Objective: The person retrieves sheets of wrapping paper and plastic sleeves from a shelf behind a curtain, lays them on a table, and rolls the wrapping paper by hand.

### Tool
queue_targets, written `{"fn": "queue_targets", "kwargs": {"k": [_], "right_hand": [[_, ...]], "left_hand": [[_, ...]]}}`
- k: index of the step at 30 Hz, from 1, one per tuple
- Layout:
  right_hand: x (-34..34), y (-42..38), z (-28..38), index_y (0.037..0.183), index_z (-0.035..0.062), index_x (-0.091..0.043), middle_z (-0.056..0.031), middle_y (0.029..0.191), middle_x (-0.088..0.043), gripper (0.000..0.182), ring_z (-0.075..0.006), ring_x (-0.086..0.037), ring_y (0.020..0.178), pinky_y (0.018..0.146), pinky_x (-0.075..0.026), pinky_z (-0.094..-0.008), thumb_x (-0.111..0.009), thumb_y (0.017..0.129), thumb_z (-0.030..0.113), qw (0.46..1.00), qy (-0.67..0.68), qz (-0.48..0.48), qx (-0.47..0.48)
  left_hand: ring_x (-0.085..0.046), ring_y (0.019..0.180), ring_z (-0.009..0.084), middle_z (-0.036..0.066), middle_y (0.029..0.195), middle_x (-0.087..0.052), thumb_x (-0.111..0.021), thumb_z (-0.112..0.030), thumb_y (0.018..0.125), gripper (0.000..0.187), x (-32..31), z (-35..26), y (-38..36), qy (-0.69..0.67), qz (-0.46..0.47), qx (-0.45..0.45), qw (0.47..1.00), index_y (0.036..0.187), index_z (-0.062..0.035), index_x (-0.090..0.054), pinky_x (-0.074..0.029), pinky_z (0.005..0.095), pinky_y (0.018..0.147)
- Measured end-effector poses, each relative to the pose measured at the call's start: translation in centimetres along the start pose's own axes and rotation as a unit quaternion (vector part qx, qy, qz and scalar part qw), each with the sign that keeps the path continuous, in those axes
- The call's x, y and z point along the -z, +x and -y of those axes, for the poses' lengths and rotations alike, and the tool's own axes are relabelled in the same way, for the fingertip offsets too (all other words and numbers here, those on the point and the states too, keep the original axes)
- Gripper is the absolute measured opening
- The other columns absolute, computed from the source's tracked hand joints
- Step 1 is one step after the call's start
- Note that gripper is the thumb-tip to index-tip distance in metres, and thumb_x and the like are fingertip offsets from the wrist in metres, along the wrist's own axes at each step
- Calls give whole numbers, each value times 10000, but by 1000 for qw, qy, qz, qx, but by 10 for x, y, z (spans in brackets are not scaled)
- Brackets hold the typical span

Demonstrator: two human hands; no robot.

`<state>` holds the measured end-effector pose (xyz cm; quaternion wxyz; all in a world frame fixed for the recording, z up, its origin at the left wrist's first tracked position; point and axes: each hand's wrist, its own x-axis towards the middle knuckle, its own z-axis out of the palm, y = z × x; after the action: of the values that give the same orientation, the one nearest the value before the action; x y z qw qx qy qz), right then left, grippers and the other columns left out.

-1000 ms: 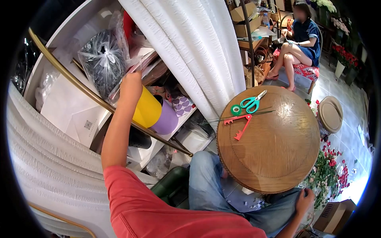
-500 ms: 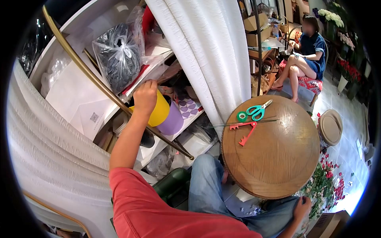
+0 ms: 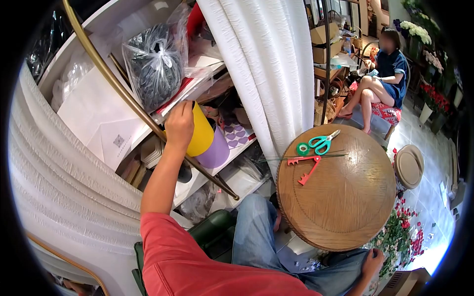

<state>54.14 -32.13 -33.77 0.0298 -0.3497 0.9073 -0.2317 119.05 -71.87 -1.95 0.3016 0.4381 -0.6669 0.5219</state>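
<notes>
Where the denim-covered right knee (image 3: 353, 259) bends beneath the table edge, the right hand (image 3: 374, 263) rests on it; whether its fingers are closed cannot be told. The left arm, in a red sleeve (image 3: 165, 237), reaches past a brass rail (image 3: 106, 61) to the shelving. There the left hand (image 3: 179, 123), fingers curled, is at the edge of a yellow cylinder (image 3: 200, 133); I cannot tell whether it grips it. That cylinder lies tilted in view on a white shelf (image 3: 236, 154), touching a purple cylinder (image 3: 216, 150). Above it, a clear bag (image 3: 155, 61) with dark contents sits on the upper level.

On the round wooden tabletop (image 3: 340, 207) lies a red hinged tool (image 3: 310, 171), its notched arms spread. Thin green stems (image 3: 335, 156) run just past it, near a green tape roll (image 3: 299, 150) and teal-handled scissors (image 3: 329, 138).

Beyond, a white curtain (image 3: 266, 74) hangs beside the shelving, red flowers (image 3: 416, 241) lie on the floor, and another person (image 3: 390, 69) sits cross-legged.
</notes>
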Motion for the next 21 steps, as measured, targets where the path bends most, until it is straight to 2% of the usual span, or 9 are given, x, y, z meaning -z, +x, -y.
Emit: {"fn": "queue_targets", "kwargs": {"k": [2,4,5,9,13,16,19,21], "right_hand": [[0,0,1,1005,19,-698,-154,1035,-674,241,-340,-609,1026,923,-473,-430,-677,914,240,1000,17,-6,3],[0,-1,0,990,3,-689,-164,1023,-665,229,-348,-602,1012,916,-474,-433,-682,910,217,999,31,-13,2],[0,-1,-1,991,2,-689,-163,1017,-667,225,-348,-604,1011,910,-477,-434,-683,906,210,999,33,-12,12],[-4,0,-2,985,-1,-691,-161,998,-673,213,-350,-608,1006,895,-481,-438,-685,896,193,999,32,-23,27],[-4,1,-1,982,-3,-690,-161,994,-677,211,-355,-612,993,887,-483,-441,-683,896,189,999,31,-22,25],[-2,2,-2,981,-3,-691,-163,985,-681,212,-359,-615,977,881,-485,-445,-680,898,192,999,26,-8,36],[-1,2,4,984,-3,-693,-165,979,-683,218,-360,-617,976,879,-486,-444,-683,895,195,999,18,-6,40],[4,1,10,1025,26,-705,-150,1027,-688,254,-336,-615,1015,915,-475,-426,-662,928,257,1000,4,16,19]], "left_hand": [[-717,806,241,57,970,-722,-633,-62,840,198,6,5,2,17,6,-5,1000,1023,-68,-707,-583,335,675],[-711,738,252,64,915,-717,-637,-61,831,199,15,10,6,52,84,42,994,1012,-86,-715,-572,349,637],[-696,658,274,72,809,-699,-639,-65,841,171,14,14,9,35,46,31,998,988,-107,-716,-557,373,581],[-694,683,327,134,793,-713,-671,-129,910,71,19,21,18,38,115,74,990,943,-80,-711,-556,413,604],[-692,700,350,151,811,-712,-671,-131,918,64,14,28,23,30,104,73,991,945,-86,-708,-558,428,630],[-686,723,384,184,833,-708,-664,-117,919,86,14,29,29,-33,82,87,992,973,-76,-716,-549,446,659],[-680,760,413,214,866,-704,-649,-96,923,126,23,27,39,-94,112,120,982,1020,-56,-718,-542,448,685],[-671,787,437,214,903,-709,-635,-80,918,136,28,27,43,-120,157,155,968,1022,-36,-710,-540,479,720]]}}
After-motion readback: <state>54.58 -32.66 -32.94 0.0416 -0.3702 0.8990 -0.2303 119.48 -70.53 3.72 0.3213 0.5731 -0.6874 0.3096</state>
